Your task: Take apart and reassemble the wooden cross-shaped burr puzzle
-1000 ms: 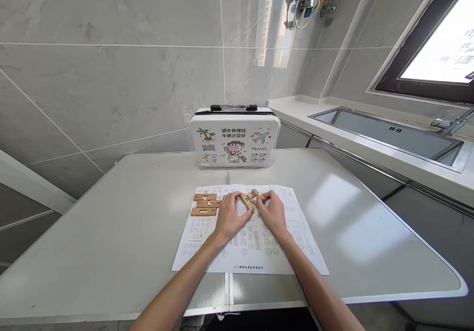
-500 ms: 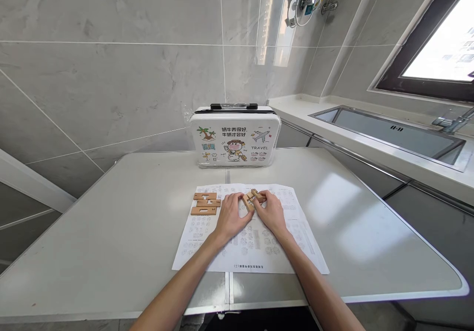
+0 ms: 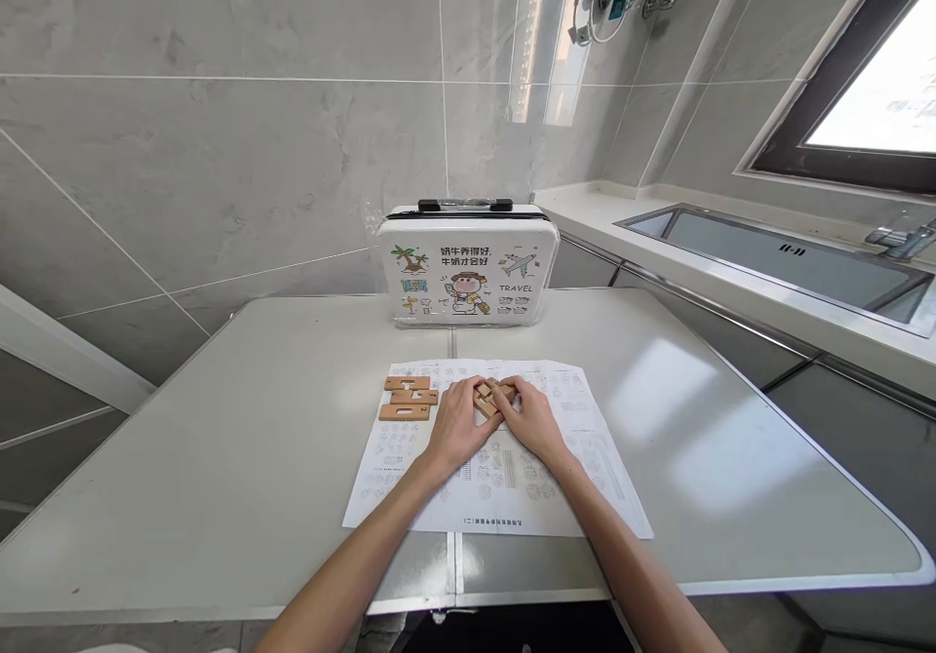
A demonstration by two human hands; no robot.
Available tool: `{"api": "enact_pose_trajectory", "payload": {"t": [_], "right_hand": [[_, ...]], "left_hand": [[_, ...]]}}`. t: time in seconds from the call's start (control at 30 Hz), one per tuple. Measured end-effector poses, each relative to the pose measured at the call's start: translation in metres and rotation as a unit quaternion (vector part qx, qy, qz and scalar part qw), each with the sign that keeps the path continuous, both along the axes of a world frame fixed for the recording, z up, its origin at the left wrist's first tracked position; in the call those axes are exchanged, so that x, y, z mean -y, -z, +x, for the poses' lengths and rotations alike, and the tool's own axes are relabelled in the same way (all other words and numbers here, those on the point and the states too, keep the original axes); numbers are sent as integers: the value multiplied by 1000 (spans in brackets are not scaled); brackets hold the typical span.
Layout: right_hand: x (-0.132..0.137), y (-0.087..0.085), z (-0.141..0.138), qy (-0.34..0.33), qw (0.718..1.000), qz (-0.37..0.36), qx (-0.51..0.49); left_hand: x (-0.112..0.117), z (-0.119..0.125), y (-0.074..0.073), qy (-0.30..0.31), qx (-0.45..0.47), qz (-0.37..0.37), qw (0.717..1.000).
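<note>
The left hand (image 3: 457, 421) and right hand (image 3: 531, 421) are pinching a small interlocked cluster of tan wooden blocks (image 3: 489, 396), grips narrow, on the white printed paper sheet (image 3: 512, 499). At twelve o'clock, a white cartoon-printed case (image 3: 468, 278) is standing shut.

Both hands, L (image 3: 454, 426) & R (image 3: 533, 421), grip wooden pcs (image 3: 491, 396) on printed sheet (image 3: 577, 482); 3 loose pcs (image 3: 407, 399) left.

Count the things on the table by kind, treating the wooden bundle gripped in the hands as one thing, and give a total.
Loose wooden pieces: 3
Wooden bundle gripped by left hand and right hand: 1
Printed sheet: 1
Picture case: 1
Total: 6
</note>
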State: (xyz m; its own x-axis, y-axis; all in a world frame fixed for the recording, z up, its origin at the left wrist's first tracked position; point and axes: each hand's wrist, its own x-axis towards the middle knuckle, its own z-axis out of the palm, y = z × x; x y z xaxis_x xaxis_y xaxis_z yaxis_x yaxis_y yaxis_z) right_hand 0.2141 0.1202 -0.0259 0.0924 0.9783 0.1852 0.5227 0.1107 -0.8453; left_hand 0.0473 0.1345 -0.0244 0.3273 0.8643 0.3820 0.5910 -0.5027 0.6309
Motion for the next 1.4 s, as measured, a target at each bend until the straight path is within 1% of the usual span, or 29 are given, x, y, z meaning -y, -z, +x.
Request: {"api": "enact_pose_trajectory", "payload": {"t": [0.17, 0.43, 0.6, 0.73, 0.93, 1.07, 1.23, 1.4], "right_hand": [[-2, 3, 1, 5, 1000, 10, -4], [-1, 4, 1, 4, 1000, 23, -5], [-1, 4, 1, 6, 999, 33, 2], [1, 2, 1, -2, 1000, 26, 1], [4, -5, -2, -40, 999, 19, -4], [5, -7, -3, -31, 999, 15, -26], [4, -6, -2, -13, 999, 17, -41], [4, -6, -2, -10, 999, 13, -48]], "left_hand": [[0, 1, 2, -12, -21, 6, 1000], [2, 1, 1, 18, -8, 9, 1000], [3, 0, 0, 30, -7, -8, 999], [3, 0, 0, 35, -11, -16, 999], [3, 0, 2, 40, -9, -22, 999], [2, -1, 2, 50, -1, -35, 998], [1, -1, 3, 35, 17, -59, 997], [-1, -5, -1, 15, 21, -35, 999]]}}
